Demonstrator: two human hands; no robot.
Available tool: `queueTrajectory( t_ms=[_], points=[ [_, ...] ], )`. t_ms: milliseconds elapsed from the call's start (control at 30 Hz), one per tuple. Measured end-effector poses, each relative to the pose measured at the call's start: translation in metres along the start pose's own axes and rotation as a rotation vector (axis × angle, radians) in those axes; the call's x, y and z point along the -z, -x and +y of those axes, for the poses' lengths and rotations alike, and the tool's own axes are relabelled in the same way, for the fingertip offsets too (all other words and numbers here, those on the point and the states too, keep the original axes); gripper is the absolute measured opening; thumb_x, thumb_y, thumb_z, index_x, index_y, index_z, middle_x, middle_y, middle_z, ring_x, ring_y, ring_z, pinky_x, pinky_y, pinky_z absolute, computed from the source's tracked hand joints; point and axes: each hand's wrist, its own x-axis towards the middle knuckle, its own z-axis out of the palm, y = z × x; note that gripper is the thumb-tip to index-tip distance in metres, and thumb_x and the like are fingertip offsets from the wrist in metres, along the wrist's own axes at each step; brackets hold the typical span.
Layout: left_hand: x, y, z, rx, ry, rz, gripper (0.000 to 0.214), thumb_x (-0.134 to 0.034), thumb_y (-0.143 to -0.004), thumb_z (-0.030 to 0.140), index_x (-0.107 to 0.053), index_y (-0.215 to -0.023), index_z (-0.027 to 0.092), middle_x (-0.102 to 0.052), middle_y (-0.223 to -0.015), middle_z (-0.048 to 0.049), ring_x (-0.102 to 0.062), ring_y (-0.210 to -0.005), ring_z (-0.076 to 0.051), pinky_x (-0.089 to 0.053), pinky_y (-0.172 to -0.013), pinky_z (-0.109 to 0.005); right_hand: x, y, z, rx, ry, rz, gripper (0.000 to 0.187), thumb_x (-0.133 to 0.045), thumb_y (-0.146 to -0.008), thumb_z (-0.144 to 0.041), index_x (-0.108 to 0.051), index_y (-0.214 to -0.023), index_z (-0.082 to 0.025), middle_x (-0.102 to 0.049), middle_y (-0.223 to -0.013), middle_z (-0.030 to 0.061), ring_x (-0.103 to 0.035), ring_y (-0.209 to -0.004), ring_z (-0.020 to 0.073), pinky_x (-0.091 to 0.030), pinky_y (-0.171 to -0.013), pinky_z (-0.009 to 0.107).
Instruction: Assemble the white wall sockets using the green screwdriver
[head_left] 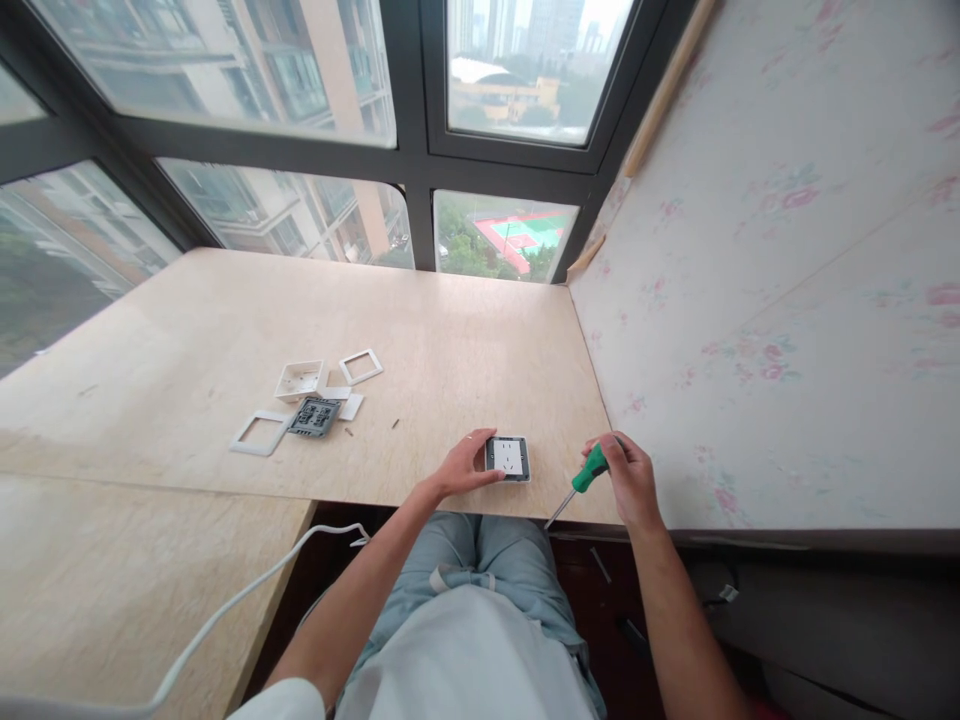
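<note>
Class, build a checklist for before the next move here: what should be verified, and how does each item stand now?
1. Left hand steadying the power socket: ok, it holds the left side.
2. Socket resting on the tabletop: ok.
3. Right hand gripping the green-handled screwdriver: ok.
4. Screwdriver tip at the socket: not ok, it points down near the tabletop's front edge.
5. Socket's screws seated: cannot tell, too small.

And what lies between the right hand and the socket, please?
The head view shows the screwdriver in the right hand, then bare tabletop up to the socket.
</note>
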Motion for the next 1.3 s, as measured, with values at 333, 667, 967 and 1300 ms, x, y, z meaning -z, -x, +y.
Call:
queueTrajectory(
  t_ms=[333,667,967,1300],
  points=[
    [0.0,-0.003,0.012,0.04,0.018,0.036,0.074,-0.08,-0.068,0.048,-0.051,-0.131,0.021,-0.056,-0.13,-0.0113,-0.055,-0.117,-0.029,-0.044,-0.101,-0.044,0.003,-0.003,0.009,-0.054,-0.012,-0.034,0.042,-0.061,-0.085,-0.059,-0.066,-0.071,-0.019,-0.064,-0.073,0.0046,-0.058,-0.062,0.0152,-0.048,-0.056,0.025],
    [0.005,-0.006,0.015,0.049,0.046,0.0,0.069,-0.079,-0.07,0.047,-0.054,-0.128,0.02,-0.057,-0.128,-0.0119,-0.056,-0.116,-0.029,-0.045,-0.101,-0.044,0.001,-0.011,0.016,-0.104,-0.047,-0.042,0.047,-0.06,-0.083,-0.064,-0.064,-0.071,-0.018,-0.064,-0.068,0.0046,-0.057,-0.054,0.0129,-0.047,-0.049,0.023],
    [-0.006,0.004,0.007,0.015,-0.049,0.007,0.078,-0.068,-0.08,0.053,-0.038,-0.146,0.022,-0.043,-0.148,-0.0143,-0.041,-0.137,-0.031,-0.033,-0.114,-0.048,-0.004,-0.022,0.018,-0.197,-0.02,-0.064,0.053,-0.06,-0.079,-0.07,-0.062,-0.07,-0.018,-0.067,-0.068,0.0048,-0.057,-0.048,0.0116,-0.045,-0.043,0.022],
    [-0.01,0.006,0.005,0.002,-0.127,0.04,0.087,-0.081,-0.068,0.043,-0.041,-0.144,0.026,-0.044,-0.149,-0.012,-0.043,-0.135,-0.032,-0.036,-0.112,-0.047,-0.002,-0.022,0.028,-0.242,-0.007,-0.067,0.052,-0.059,-0.08,-0.069,-0.063,-0.072,-0.017,-0.067,-0.069,0.0052,-0.058,-0.048,0.0121,-0.046,-0.042,0.022]
  ],
)
